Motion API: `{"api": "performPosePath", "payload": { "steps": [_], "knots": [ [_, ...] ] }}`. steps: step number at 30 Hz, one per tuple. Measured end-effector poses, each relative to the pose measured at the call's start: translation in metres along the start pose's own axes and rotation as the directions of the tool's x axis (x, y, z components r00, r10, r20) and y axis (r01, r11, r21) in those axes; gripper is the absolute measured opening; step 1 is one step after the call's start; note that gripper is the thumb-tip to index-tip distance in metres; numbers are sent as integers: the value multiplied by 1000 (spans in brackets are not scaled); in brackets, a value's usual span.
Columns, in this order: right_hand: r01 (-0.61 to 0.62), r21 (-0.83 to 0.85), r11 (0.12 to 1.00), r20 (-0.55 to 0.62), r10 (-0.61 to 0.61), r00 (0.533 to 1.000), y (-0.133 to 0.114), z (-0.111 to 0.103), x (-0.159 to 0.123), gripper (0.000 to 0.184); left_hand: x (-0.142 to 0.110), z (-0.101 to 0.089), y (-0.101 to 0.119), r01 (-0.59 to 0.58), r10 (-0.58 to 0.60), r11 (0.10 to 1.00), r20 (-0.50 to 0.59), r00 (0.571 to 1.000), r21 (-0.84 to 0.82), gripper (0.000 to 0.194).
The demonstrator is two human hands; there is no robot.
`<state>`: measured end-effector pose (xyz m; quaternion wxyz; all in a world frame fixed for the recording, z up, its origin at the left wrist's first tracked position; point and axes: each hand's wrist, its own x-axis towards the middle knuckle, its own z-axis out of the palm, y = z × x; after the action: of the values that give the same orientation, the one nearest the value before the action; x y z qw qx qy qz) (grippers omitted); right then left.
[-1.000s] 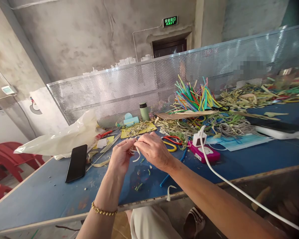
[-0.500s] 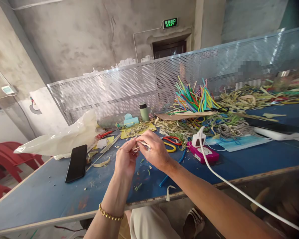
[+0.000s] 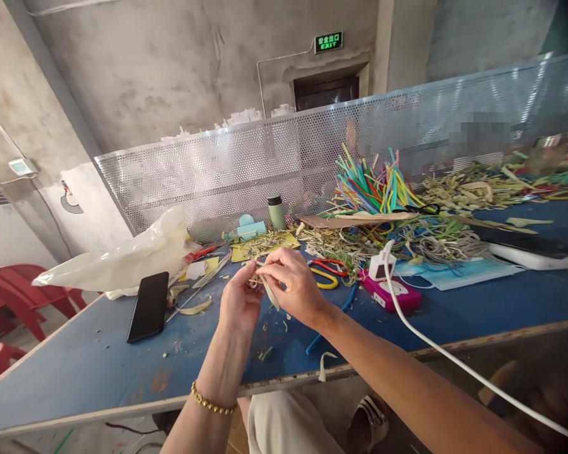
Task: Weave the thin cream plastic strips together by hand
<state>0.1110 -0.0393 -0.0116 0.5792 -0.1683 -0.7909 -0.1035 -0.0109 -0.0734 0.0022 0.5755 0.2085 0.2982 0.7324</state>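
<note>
Over the near part of the blue table, my left hand [image 3: 239,299] is closed around a small pale piece of looped or knotted strip [image 3: 254,282], whose shape is partly hidden by the fingers. Close beside it, my right hand [image 3: 296,287] pinches a flat, pale, husk-like strip [image 3: 271,296] that hangs down from between the hands. The fingertips of both hands meet at the small piece. Whether the strip and the piece are joined cannot be made out.
A black phone [image 3: 147,307] and a plastic bag [image 3: 123,252] lie to the left. Scissors with red and yellow handles [image 3: 325,277] lie right of my hands, near a magenta box [image 3: 392,293] with a white charger and cable [image 3: 421,343]. Dry strips and colourful pipe cleaners [image 3: 373,183] are heaped behind.
The strip that was curled between my fingers now hangs straight down below my right hand. My right hand has turned slightly; the left stays nearly in place. The view has shifted slightly.
</note>
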Motion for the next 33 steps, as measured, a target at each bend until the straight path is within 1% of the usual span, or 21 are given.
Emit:
{"api": "performPosePath", "payload": {
  "steps": [4, 6, 10, 12, 15, 19, 21, 23, 25, 27, 29, 31, 33],
  "knots": [
    [-28, 2, 1000, 25, 28, 999, 1, 1, 0, 23, -2, 2, 1, 30, -30, 999, 17, 999, -42, 9],
    [-20, -6, 1000, 29, 20, 999, 1, 1, 0, 20, -3, 2, 0, 26, -26, 999, 13, 1000, -46, 9],
    [-11, -37, 999, -6, 11, 1000, 0, 0, 0, 10, -3, 0, -2, 4, -4, 1000, 25, 1000, 1, 5],
    [-7, -53, 999, 1, 7, 1000, 0, -2, 1, 13, -2, -2, -4, -2, 0, 1000, 53, 999, 22, 8],
    [4, -58, 998, 50, -1, 999, 1, -4, 1, 17, -1, -5, -5, -8, 6, 999, 71, 997, 37, 11],
    [23, -27, 999, 88, -21, 996, 4, -4, 2, 16, 1, -9, -3, -78, 63, 990, 124, 990, 119, 15],
    [18, 10, 1000, 85, -19, 996, 5, -4, 2, 15, 3, -12, -2, -126, 103, 973, 124, 987, 193, 18],
    [-28, 73, 997, 68, 23, 997, 7, -3, 3, 14, 4, -14, 0, -170, 143, 941, 113, 983, 291, 19],
    [-133, 160, 978, 51, 127, 991, 8, -3, 4, 12, 5, -17, 1, -211, 175, 898, 127, 976, 387, 19],
    [-272, 238, 932, 65, 264, 962, 9, -2, 4, 10, 5, -19, 1, -240, 177, 856, 178, 968, 458, 19],
    [-388, 269, 881, 93, 377, 921, 9, -2, 5, 11, 4, -20, 2, -255, 155, 826, 232, 960, 502, 19],
    [-455, 273, 848, 108, 443, 890, 9, -2, 6, 15, 3, -20, 2, -263, 135, 808, 269, 954, 527, 20],
    [-490, 294, 820, 115, 479, 870, 9, -1, 6, 17, 2, -20, 2, -280, 138, 792, 289, 947, 542, 21]
  ]
}}
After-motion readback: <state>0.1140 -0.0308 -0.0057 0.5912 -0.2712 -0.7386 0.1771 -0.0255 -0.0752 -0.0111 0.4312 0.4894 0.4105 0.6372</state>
